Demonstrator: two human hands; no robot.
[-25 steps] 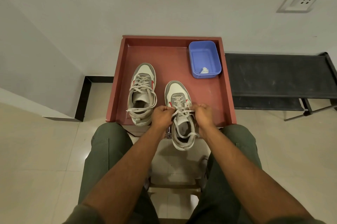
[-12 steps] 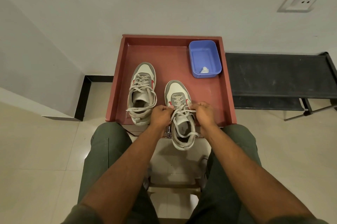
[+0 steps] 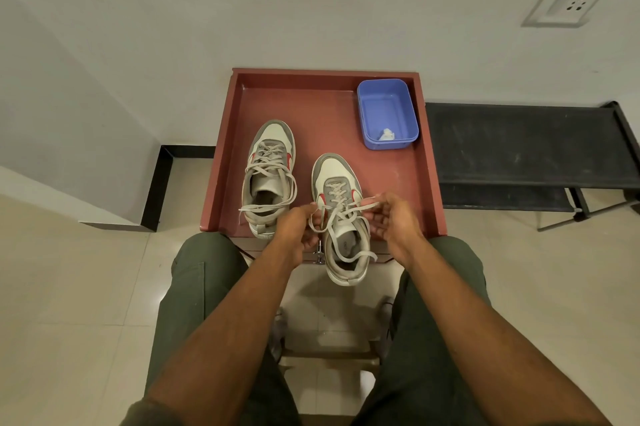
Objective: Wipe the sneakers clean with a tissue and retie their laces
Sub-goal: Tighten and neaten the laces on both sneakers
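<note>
— Containers first: what holds what?

— Red-brown square wooden tray [image 3: 427, 162] with a raised rim carries everything. In its far right corner sits a blue rectangular plastic tub [image 3: 398, 96], and a small crumpled white tissue [image 3: 386, 134] lies against the tub's near wall. Two grey-and-white lace-up sneakers with red side accents stand toes away from the person: the left sneaker [image 3: 273, 148] wholly on the tray, its pale flat laces [image 3: 266, 207] loose and trailing over the sides; the right sneaker [image 3: 334, 169] just beside it and nearer, its heel hanging past the tray's front edge.

— And the hands?

— Both bare forearms reach forward over knees in dark green trousers [image 3: 197, 287]. The left hand [image 3: 294, 224] is on the left of the right sneaker's opening, fingers curled, pinching a strand of the beige lace [image 3: 341, 214]. The right hand [image 3: 394, 214] is raised on the other side, fingers bent, pinching the other strand near its tip. The hands are held apart, the lace drawn out between them across the tongue, one free end draped over the heel collar.

— Any writing?

— A dark mark shows on the right sneaker's insole, too small to read.

— Surroundings?

— Black metal bench [image 3: 519, 148] to the right of the tray, white wall socket [image 3: 568, 1] above it, cream floor tiles [image 3: 69, 304] below.
</note>
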